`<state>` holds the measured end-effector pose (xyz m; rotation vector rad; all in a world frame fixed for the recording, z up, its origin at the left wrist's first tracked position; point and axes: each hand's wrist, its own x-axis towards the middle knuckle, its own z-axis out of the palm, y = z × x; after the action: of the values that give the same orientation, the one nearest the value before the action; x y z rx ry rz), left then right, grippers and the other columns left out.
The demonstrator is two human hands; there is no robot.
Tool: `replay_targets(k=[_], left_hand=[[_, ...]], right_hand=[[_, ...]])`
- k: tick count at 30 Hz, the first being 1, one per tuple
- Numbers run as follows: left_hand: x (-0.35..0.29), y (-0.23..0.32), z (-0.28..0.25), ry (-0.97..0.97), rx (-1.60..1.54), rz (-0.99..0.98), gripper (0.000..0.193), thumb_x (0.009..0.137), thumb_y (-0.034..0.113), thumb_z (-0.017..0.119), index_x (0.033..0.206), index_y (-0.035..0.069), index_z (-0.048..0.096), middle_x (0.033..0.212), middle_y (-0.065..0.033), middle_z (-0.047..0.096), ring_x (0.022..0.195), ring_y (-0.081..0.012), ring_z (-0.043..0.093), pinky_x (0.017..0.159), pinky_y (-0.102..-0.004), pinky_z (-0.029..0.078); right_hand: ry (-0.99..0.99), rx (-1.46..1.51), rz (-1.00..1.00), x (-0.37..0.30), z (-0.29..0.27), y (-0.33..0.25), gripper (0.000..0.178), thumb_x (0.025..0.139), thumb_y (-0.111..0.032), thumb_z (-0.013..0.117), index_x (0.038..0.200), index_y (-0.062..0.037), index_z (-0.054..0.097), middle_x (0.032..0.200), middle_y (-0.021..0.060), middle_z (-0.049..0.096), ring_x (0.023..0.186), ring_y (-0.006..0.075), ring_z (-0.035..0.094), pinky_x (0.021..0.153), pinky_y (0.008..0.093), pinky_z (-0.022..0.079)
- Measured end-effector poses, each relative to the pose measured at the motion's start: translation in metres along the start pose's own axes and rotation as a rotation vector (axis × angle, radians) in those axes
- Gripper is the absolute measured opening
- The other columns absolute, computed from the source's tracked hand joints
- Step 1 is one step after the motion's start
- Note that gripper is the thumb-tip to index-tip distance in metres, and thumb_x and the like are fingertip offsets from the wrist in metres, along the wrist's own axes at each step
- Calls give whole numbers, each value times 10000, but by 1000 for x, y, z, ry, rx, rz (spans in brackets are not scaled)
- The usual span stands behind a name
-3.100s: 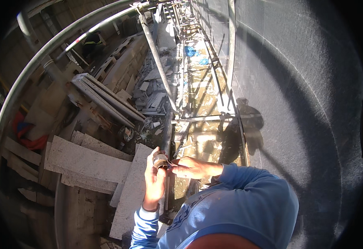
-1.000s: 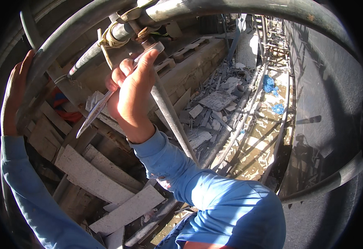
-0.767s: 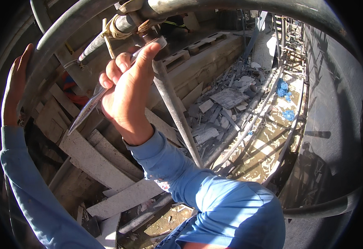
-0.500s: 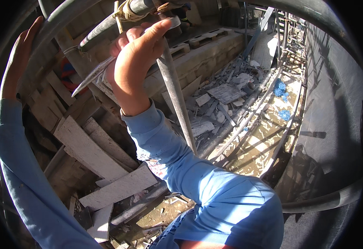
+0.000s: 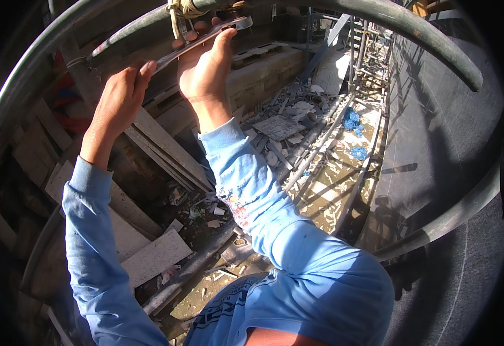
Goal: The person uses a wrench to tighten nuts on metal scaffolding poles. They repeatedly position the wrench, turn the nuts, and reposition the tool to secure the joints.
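Both my arms reach up in light blue sleeves to a spud wrench (image 5: 170, 57), a long grey metal tool with a tapered end and a wider head at its upper right. My left hand (image 5: 116, 98) is closed on the tapered end. Near the head, my right hand (image 5: 205, 75) holds the tool between its thumb and fingers, palm partly showing; some fingertips lie behind the metal. Just above, pale rope (image 5: 184, 8) is wound around a grey scaffold pipe (image 5: 128, 34). What the wrench head touches is hard to make out.
A curved-looking pipe (image 5: 402, 23) crosses overhead, and another pipe (image 5: 436, 230) runs at the right beside dark sheeting (image 5: 436, 144). Below lie loose boards (image 5: 157, 256), broken rubble (image 5: 286, 127) and blue scraps (image 5: 353, 118). A pallet (image 5: 258, 55) rests on a ledge.
My left hand has come off the pipe at the far left and moved right to grip the wrench's tapered end. The wrench's tapered end has swung up, and my right hand has turned. The view has shifted.
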<state>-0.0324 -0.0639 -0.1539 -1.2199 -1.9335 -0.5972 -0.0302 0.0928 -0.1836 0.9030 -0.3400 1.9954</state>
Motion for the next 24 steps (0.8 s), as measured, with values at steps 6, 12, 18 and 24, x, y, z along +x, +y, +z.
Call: replay_targets(k=[6,12,18,24], left_hand=[[0,10,1,-77,-40,-48,406,1042,286,518,826,-56,560,625,-182,456,546,-264,377,542,-393,367],[-1,6,3,-61,-14,-26,380,1040,277,520,853,-48,582,619,-184,459,536,-272,382,536,-394,365],[0,7,5,-18,-43,-18,429,1022,320,547,788,-39,550,608,-223,465,534,-379,391,512,-426,362],[-3,11,8,12,-60,-8,402,1018,316,552,810,-29,556,599,-219,470,536,-389,435,515,-430,371]], right_hand=[[35,-19,87,-7,2,-14,570,987,-594,466,1235,-80,460,1084,49,542,925,162,557,820,419,523],[107,7,202,-4,5,-19,578,979,-644,427,1130,-90,498,979,26,578,875,158,565,813,415,507],[88,206,231,3,8,-23,426,1004,-580,446,1071,-162,491,969,-3,585,778,122,506,776,373,445],[63,224,186,2,7,-21,258,1018,-426,466,1050,-172,488,993,-6,600,732,105,473,739,340,412]])
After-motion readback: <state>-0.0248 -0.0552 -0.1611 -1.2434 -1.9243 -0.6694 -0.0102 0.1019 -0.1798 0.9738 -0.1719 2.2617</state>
